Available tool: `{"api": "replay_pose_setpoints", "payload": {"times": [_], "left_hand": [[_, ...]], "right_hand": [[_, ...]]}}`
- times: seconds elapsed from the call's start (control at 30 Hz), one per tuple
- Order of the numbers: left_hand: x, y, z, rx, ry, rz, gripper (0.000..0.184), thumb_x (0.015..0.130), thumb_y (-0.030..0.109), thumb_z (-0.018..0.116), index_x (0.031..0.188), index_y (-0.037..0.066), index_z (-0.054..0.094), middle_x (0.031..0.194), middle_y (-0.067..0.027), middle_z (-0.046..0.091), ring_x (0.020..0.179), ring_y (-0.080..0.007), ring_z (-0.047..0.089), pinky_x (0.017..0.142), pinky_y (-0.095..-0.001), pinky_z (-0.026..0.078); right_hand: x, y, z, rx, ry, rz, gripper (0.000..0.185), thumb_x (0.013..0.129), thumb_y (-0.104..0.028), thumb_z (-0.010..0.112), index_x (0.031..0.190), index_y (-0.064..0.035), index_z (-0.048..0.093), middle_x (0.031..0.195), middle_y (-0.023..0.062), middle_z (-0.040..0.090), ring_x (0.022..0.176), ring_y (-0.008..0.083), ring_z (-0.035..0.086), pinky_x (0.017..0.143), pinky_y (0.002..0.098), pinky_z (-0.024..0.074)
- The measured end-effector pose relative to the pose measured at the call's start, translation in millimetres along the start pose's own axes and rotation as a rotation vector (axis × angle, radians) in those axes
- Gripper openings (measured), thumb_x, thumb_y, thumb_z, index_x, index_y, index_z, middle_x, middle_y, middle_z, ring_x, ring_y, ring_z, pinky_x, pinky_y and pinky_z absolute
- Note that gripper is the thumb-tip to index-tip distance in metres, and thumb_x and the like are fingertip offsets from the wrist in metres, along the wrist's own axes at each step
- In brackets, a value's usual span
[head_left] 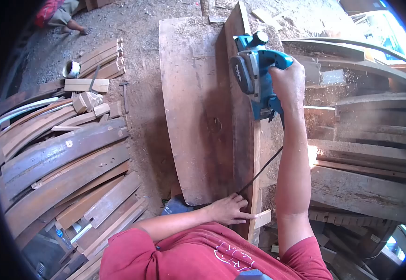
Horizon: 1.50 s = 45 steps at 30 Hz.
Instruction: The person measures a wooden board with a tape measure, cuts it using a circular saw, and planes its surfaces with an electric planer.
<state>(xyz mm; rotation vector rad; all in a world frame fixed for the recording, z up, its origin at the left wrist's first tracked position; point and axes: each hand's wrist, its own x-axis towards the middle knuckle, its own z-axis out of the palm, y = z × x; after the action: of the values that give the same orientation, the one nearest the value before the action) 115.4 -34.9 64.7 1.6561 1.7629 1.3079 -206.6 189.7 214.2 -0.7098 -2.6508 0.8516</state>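
Observation:
A blue electric planer (254, 70) rests on the top edge of a long board (244, 140) standing on its side. My right hand (289, 81) is wrapped round the planer's rear handle. Near the close end of the board, my left hand (231, 209) lies with its fingers spread, touching the board's side. A small wooden block (262, 218) sticks out by its fingertips. From the planer a black cord (269, 162) runs down across the board toward my left hand. Wood chips fly to the right of the planer.
A wide plank (189, 102) lies left of the upright board. Stacked curved timbers (67, 149) fill the left, with a hammer (125, 97) beside them. More boards (366, 186) are piled on the right. Another person's leg (70, 22) shows at the upper left.

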Motion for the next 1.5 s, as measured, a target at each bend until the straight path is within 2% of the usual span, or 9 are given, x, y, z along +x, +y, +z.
{"api": "replay_pose_setpoints", "payload": {"times": [0.23,0.43,0.67,0.9,1.03,1.1,1.23,1.43,1.5], "left_hand": [[8.9,-8.3,-6.9,-0.214,-0.022,0.029,0.057,0.098,0.031,0.073,0.152,0.042,0.058,0.107,-0.0135,0.057,0.101,-0.0343,0.059,0.085,-0.0456,0.058],[8.6,-12.6,-5.1,-0.159,-0.007,0.075,0.064,0.095,0.024,0.071,0.154,0.043,0.054,0.107,-0.0129,0.057,0.103,-0.0341,0.06,0.088,-0.0453,0.059],[6.4,-18.3,-6.6,-0.238,-0.038,0.09,0.063,0.093,0.021,0.068,0.152,0.04,0.057,0.108,-0.0116,0.056,0.103,-0.0307,0.06,0.092,-0.0454,0.054],[5.7,-13.3,-1.9,-0.172,0.086,0.071,0.056,0.096,0.016,0.06,0.148,0.038,0.061,0.104,-0.0114,0.057,0.101,-0.0288,0.06,0.092,-0.0425,0.051],[7.3,-12.5,-2.5,-0.141,0.053,0.062,0.061,0.095,0.012,0.06,0.149,0.04,0.06,0.101,-0.0109,0.057,0.1,-0.0285,0.059,0.09,-0.0424,0.05],[8.8,-8.0,-9.7,-0.133,-0.014,0.048,0.063,0.092,0.012,0.062,0.148,0.04,0.062,0.102,-0.0095,0.055,0.101,-0.0288,0.057,0.089,-0.0434,0.05],[10.6,10.6,-16.1,0.132,0.001,0.014,0.066,0.087,0.012,0.066,0.147,0.039,0.064,0.107,-0.0075,0.053,0.102,-0.0261,0.054,0.09,-0.0413,0.045],[0.5,52.8,-6.2,0.365,0.047,-0.053,0.061,0.087,0.015,0.07,0.146,0.03,0.065,0.107,-0.0069,0.052,0.107,-0.0252,0.052,0.094,-0.0416,0.04],[1.3,69.8,1.5,0.36,0.255,0.018,0.058,0.086,0.019,0.074,0.143,0.025,0.067,0.107,-0.0067,0.051,0.108,-0.0253,0.051,0.097,-0.0443,0.04]], "right_hand": [[68.2,-6.3,25.6,-0.002,0.029,-0.035,0.014,0.084,-0.006,0.073,0.095,0.0009,0.076,0.065,0.005,0.066,0.051,0.0131,0.062,0.048,0.0316,0.0483],[132.2,-29.2,40.9,-0.096,-0.038,0.038,0.027,0.082,-0.019,0.078,0.074,0.0065,0.073,0.061,0.0111,0.066,0.05,0.0189,0.065,0.05,0.0355,0.0491],[225.1,-40.1,78.5,0.048,-0.039,0.01,0.029,0.081,-0.022,0.078,0.072,0.005,0.071,0.063,0.0115,0.065,0.054,0.0208,0.063,0.053,0.0377,0.0478],[226.7,-121.4,74.6,-0.277,0.041,0.039,0.03,0.088,-0.029,0.073,0.094,-0.0012,0.082,0.071,0.0109,0.073,0.057,0.0196,0.066,0.053,0.0381,0.0498],[226.3,-103.6,67.8,-0.138,0.079,0.022,0.028,0.092,-0.033,0.076,0.093,-0.0058,0.083,0.076,0.009,0.074,0.063,0.018,0.068,0.055,0.0365,0.0497],[234.7,-45.2,66.0,0.655,-0.047,-0.214,0.022,0.089,-0.026,0.076,0.09,-0.004,0.081,0.074,0.0078,0.072,0.062,0.018,0.067,0.054,0.0372,0.0497],[101.9,-0.6,-26.7,0.937,-0.136,-0.086,0.021,0.091,-0.014,0.084,0.102,-0.0058,0.068,0.07,-0.0002,0.056,0.055,0.0126,0.053,0.054,0.0303,0.0438],[-170.1,86.2,-189.7,0.553,0.136,0.138,0.026,0.086,-0.023,0.087,0.098,-0.0041,0.074,0.069,-0.0034,0.057,0.056,0.006,0.048,0.053,0.0255,0.0358],[-264.0,119.8,-234.8,0.473,0.217,0.279,0.025,0.086,-0.021,0.088,0.097,-0.0037,0.074,0.068,-0.0041,0.056,0.054,0.0061,0.048,0.052,0.0253,0.0359]]}}
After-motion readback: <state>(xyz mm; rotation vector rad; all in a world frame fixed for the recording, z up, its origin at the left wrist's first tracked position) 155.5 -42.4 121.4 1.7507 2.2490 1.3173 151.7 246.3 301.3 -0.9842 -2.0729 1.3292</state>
